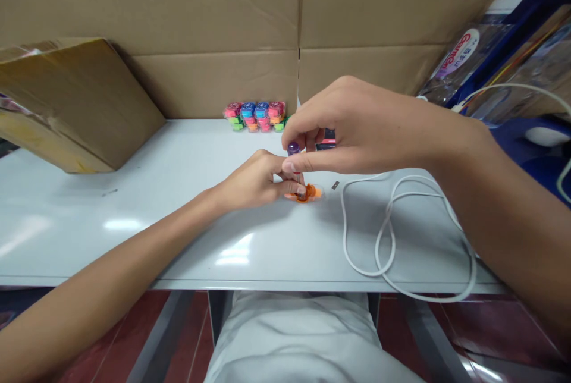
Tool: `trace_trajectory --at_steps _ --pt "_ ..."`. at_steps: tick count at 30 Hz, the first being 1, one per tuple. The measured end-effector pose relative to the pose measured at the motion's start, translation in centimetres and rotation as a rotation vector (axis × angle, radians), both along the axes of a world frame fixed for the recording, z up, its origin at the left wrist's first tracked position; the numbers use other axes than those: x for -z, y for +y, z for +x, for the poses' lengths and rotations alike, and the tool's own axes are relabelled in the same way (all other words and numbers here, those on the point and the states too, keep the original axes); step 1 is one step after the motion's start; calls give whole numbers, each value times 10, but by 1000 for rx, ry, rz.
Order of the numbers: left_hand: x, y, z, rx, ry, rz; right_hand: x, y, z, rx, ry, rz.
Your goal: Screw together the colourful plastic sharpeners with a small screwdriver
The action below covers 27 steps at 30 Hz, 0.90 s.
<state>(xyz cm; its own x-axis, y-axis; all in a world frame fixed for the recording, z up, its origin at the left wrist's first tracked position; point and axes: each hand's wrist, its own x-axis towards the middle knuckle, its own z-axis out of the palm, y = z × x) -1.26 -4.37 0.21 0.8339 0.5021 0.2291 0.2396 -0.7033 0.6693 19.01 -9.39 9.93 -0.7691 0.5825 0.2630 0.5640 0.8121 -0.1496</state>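
My right hand is closed, thumb and fingers gripping the purple handle of a small screwdriver. The tool stands nearly upright, pointing down at an orange pencil sharpener with a clear part on its right side. My left hand rests on the table, its fingers pinched on the sharpener's left side and partly hiding it. The screwdriver's tip is hidden behind the left fingers, so I cannot tell whether it touches a screw. Just right of the sharpener lies a small flat metal blade.
Stacked colourful sharpeners stand at the back against a cardboard wall. A looped white cable lies to the right, hanging over the front edge. A cardboard box is at left, a clear bottle at right. Partly behind my right hand is a dark-and-red item.
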Motion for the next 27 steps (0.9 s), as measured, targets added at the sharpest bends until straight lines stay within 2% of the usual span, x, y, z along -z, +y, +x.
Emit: trace_trajectory --at_steps 6,13,23,27 --pt "0 0 0 3 -5 -49 0 0 -1 22 -9 11" --pt "0 0 1 -14 6 -28 0 0 -3 -12 12 -2" --pt "-6 -7 2 -57 13 -24 -2 -3 -3 37 -33 -59" --pt "-7 -5 -1 -28 13 -8 -2 -3 -1 45 -26 -72"
